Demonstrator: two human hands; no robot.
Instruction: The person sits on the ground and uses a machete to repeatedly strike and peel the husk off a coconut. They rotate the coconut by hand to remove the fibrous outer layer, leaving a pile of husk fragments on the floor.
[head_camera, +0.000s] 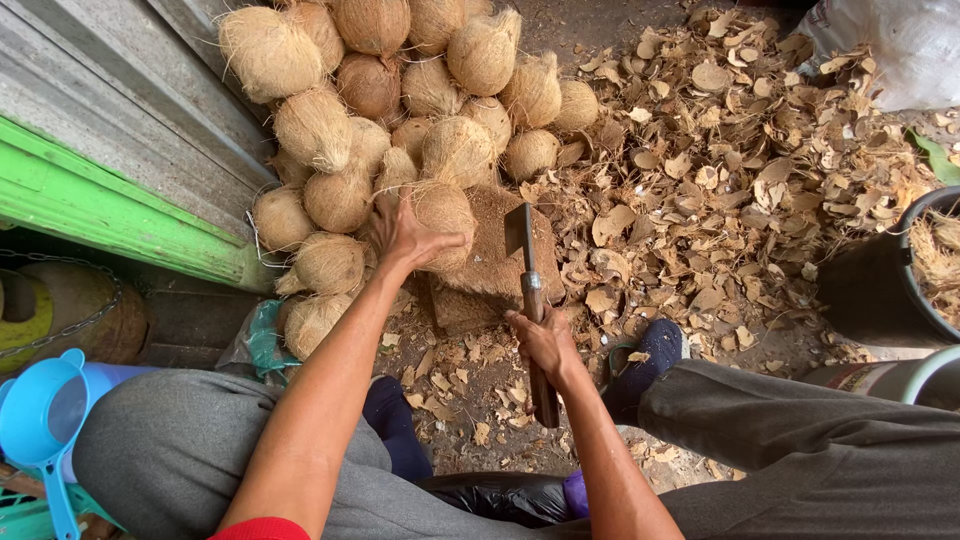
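Note:
My left hand (405, 238) reaches forward and rests on a fibrous brown coconut (446, 215) at the near edge of a pile of several husked coconuts (400, 90). My right hand (542, 342) grips the wooden handle of a cleaver (522, 235), whose steel blade points away from me over a worn wooden chopping block (495, 262). The coconut under my left hand touches the block's left side. My grey-trousered knees frame the bottom of the view.
Dry shell chips (720, 170) cover the ground to the right. A dark bucket (880, 280) with fibres stands at the right edge, a white sack (890, 45) behind it. A green-edged metal wall (100, 150) runs along the left; a blue scoop (40, 420) lies bottom left.

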